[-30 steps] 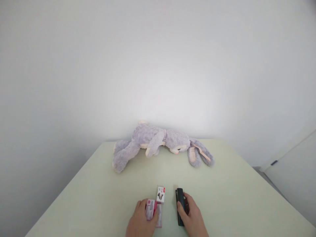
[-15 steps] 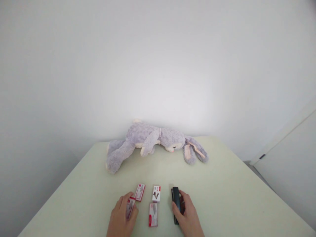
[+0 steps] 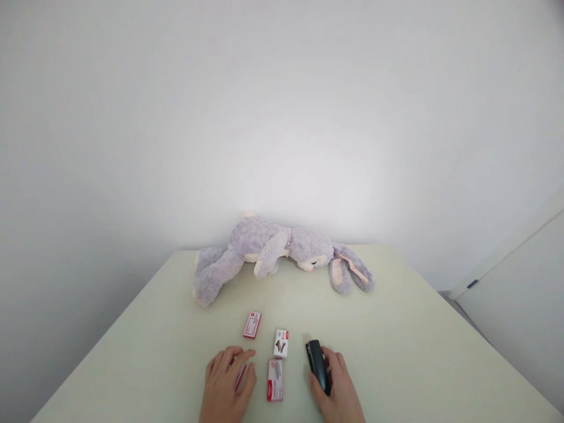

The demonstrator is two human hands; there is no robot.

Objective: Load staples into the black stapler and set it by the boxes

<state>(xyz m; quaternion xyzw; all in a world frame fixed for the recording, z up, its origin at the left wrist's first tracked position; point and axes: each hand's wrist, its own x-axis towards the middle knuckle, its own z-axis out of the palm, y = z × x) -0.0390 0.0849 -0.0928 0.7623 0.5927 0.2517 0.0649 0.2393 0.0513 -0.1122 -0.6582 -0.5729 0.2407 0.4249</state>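
Observation:
My left hand [image 3: 228, 385] is curled over a small red-and-white staple box [image 3: 240, 377]. Only a narrow strip of that box shows between the thumb and the fingers; the index finger reaches forward. My right hand [image 3: 335, 385] grips a black stapler [image 3: 318, 361] from its right side, thumb on the near left. The stapler slants, its far end leaning left. Between the hands lie a staple box with a grey picture [image 3: 275, 380] and, just beyond it, a white box with a picture of dark clips [image 3: 281, 343]. Another red-edged staple box [image 3: 252, 325] lies beyond my left fingertips.
A grey-lilac plush rabbit [image 3: 264, 244] lies on its side along the back of the pale green table [image 3: 154, 329], ears to the right. Behind it rises a white wall [image 3: 282, 117]. At far right stands a white door-like panel [image 3: 520, 311].
The far red-edged staple box has slid away from my left hand. The box under that hand is now mostly covered. In my right hand the stapler has turned to a slant. The view shifted slightly.

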